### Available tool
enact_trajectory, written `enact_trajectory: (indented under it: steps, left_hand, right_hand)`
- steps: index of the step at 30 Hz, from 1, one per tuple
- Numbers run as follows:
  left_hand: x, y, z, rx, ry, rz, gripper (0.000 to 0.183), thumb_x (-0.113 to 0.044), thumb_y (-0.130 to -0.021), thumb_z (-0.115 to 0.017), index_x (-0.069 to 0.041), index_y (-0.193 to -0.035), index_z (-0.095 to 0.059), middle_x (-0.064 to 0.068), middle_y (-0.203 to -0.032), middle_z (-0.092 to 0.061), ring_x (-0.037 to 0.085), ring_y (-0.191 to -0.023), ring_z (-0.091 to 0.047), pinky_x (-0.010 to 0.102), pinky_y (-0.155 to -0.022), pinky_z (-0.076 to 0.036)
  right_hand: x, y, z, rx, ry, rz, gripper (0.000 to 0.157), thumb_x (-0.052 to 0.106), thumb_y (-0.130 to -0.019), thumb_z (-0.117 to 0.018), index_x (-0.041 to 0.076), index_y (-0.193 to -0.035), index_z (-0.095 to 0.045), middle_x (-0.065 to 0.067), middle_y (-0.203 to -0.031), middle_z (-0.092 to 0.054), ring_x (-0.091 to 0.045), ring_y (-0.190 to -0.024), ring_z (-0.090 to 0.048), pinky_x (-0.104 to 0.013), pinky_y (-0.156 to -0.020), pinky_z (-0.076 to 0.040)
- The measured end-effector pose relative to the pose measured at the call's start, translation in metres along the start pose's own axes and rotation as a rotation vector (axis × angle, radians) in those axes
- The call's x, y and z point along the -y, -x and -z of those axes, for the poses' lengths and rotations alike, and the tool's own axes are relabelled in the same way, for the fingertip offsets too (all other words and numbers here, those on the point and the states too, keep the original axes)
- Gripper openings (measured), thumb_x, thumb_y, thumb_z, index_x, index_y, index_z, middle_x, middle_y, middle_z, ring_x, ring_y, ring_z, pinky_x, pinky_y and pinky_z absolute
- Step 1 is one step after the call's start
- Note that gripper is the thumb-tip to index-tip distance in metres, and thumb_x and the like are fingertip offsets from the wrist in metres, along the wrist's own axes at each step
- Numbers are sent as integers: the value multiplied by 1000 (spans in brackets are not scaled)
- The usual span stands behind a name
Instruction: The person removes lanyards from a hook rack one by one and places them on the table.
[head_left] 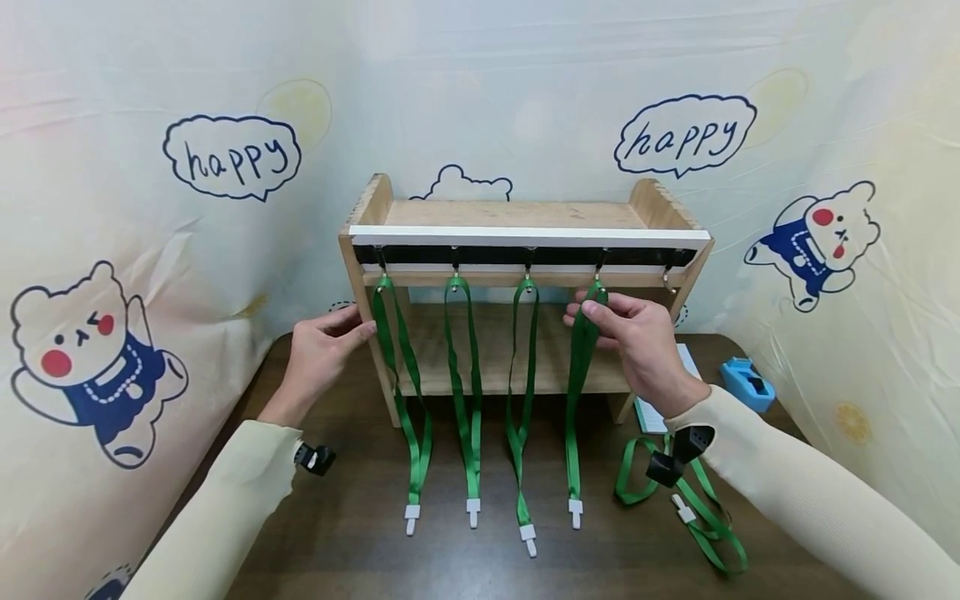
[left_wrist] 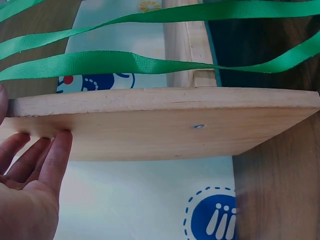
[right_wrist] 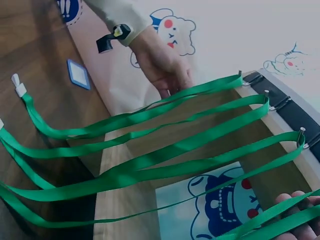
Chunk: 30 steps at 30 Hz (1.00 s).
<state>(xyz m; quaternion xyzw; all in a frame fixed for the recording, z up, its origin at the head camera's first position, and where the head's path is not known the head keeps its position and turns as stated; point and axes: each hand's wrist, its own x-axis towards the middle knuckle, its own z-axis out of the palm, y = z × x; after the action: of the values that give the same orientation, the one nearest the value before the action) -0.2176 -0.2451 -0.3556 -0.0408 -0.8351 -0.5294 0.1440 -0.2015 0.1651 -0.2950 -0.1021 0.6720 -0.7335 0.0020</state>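
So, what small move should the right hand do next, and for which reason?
I would probably ease the right hand off the fourth lanyard from the left: it appears to hang from its hook already, while the rightmost hook bears none and another lanyard lies loose on the table.

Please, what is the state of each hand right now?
Left hand: closed, gripping the wooden shelf's side panel.
Right hand: closed, holding the rightmost hanging green lanyard.

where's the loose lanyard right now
In the head view, the loose lanyard lies on the table at right, in front of the wooden rack.
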Motion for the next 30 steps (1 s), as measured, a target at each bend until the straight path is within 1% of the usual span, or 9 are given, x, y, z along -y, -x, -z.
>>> enact_trajectory:
  steps: [6,12,16,19,22,26,30]
  left_hand:
    - [-1,1,1,-5,-6,4,60,-41,-94,-72,-4,-139,-61,18,-133,-68,-8,-100,-63,5,-82,-50]
    - [-1,0,0,-4,-6,7,61,-43,-93,-72,-4,-139,-62,19,-133,-68,-7,-99,-63,5,-82,-51]
    - [-1,0,0,-1,-10,12,61,-43,-93,-72,-4,-138,-62,18,-132,-69,-7,-98,-63,6,-81,-51]
    - [-1,0,0,2,-10,10,60,-43,-93,-72,-4,-138,-62,19,-131,-69,-7,-98,-63,6,-80,-51]
    - [-2,0,0,5,-8,10,61,-43,-93,-72,-5,-139,-61,19,-132,-69,-6,-98,-62,6,-80,-51]
    - [-2,0,0,5,-4,12,61,-44,-93,-72,-5,-140,-61,18,-132,-68,-5,-99,-62,6,-81,-51]
    - [-3,1,0,5,-3,17,61,-43,-93,-72,-5,-139,-61,18,-132,-69,-7,-99,-62,6,-80,-51]
  right_hand:
    - [2,1,2,0,20,2,51,26,-99,-67,-12,-132,-59,5,-102,-79,-13,-92,-78,-28,-82,-62]
    - [12,5,5,-1,106,-13,50,29,-101,-65,-10,-132,-60,8,-98,-79,-11,-89,-78,-26,-83,-61]
    - [19,12,9,12,149,-18,46,30,-101,-64,-7,-128,-63,9,-95,-80,-11,-89,-78,-26,-84,-59]
    - [26,16,12,23,114,13,40,29,-100,-65,-5,-123,-66,6,-95,-80,-13,-87,-78,-26,-83,-60]
    - [38,18,16,39,48,69,33,25,-100,-66,-3,-117,-70,2,-95,-81,-15,-86,-79,-28,-82,-61]
    - [58,19,23,53,-43,167,26,19,-99,-66,-2,-114,-73,-4,-97,-80,-18,-84,-79,-29,-82,-62]
    - [82,20,30,45,-150,282,27,11,-98,-66,-8,-116,-71,-12,-99,-79,-22,-83,-79,-34,-81,-61]
